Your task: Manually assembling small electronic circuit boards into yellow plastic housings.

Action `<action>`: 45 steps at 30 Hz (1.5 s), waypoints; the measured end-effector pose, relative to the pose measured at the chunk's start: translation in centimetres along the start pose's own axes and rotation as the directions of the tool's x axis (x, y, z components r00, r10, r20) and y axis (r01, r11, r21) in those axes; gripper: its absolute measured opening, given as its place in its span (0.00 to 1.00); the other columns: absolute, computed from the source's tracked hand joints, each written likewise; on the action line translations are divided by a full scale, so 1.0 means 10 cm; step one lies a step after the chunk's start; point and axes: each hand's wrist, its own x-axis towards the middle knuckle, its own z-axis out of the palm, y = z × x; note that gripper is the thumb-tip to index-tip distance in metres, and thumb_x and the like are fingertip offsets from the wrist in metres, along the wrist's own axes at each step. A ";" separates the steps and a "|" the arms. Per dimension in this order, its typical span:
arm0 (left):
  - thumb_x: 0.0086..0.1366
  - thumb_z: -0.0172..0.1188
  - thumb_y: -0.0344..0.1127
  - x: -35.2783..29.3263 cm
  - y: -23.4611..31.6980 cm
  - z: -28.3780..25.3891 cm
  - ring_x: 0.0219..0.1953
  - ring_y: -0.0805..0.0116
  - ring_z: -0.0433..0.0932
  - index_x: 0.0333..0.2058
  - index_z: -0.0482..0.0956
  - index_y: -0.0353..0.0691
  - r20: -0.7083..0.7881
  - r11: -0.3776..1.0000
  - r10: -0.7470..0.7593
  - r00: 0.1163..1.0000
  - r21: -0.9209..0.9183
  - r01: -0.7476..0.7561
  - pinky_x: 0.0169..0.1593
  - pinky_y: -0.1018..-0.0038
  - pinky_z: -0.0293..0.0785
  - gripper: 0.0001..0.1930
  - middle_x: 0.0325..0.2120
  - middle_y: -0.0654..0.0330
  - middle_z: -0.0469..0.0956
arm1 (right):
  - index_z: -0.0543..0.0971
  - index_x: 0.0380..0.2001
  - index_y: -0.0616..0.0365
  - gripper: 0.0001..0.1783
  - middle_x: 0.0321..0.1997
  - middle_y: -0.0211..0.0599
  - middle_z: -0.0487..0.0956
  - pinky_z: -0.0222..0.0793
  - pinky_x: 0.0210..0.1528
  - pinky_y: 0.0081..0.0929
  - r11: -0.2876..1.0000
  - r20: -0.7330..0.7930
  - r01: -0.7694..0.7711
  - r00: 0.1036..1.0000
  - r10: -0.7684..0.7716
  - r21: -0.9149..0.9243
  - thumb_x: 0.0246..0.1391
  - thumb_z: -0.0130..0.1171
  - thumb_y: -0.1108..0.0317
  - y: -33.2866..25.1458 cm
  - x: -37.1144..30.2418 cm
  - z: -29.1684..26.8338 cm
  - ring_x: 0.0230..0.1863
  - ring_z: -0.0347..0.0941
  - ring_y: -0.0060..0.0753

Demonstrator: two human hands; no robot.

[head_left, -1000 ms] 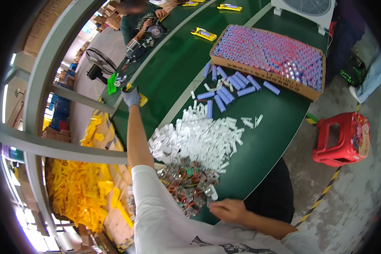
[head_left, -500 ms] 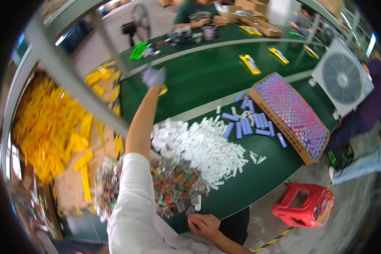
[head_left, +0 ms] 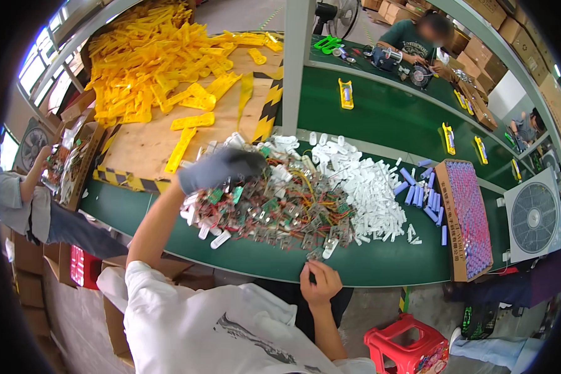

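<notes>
My left hand, in a grey glove and smeared by motion, is over the left part of a heap of small wired circuit parts. Its fingers cannot be made out. Down at the table's front edge, my bare right hand is closed in a pinch at a small greyish circuit part. A white plastic piece lies just beside that part. Right of the heap spreads a pile of small white plastic pieces. Blue-violet battery cells lie loose beyond it.
A carton of upright cells stands at right, beside a fan. Yellow plastic shells cover a wooden board at left; a metal post rises near it. Yellow units lie on the green belt. A co-worker sits opposite.
My left hand has come back from the green belt to the circuit heap. A yellow unit lies on the belt near where it was. The view has turned left; my right hand stays at the edge.
</notes>
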 end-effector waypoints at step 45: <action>0.65 0.55 0.31 -1.42 -0.36 3.01 0.50 0.54 0.75 0.49 0.70 0.41 0.230 0.092 -0.114 0.967 -0.966 0.241 0.52 0.51 0.74 0.13 0.50 0.51 0.72 | 0.72 0.51 0.51 0.32 0.44 0.39 0.75 0.67 0.45 0.39 0.932 0.325 -0.186 0.901 0.288 -0.312 0.40 0.69 0.58 0.15 0.55 -0.30 0.44 0.73 0.43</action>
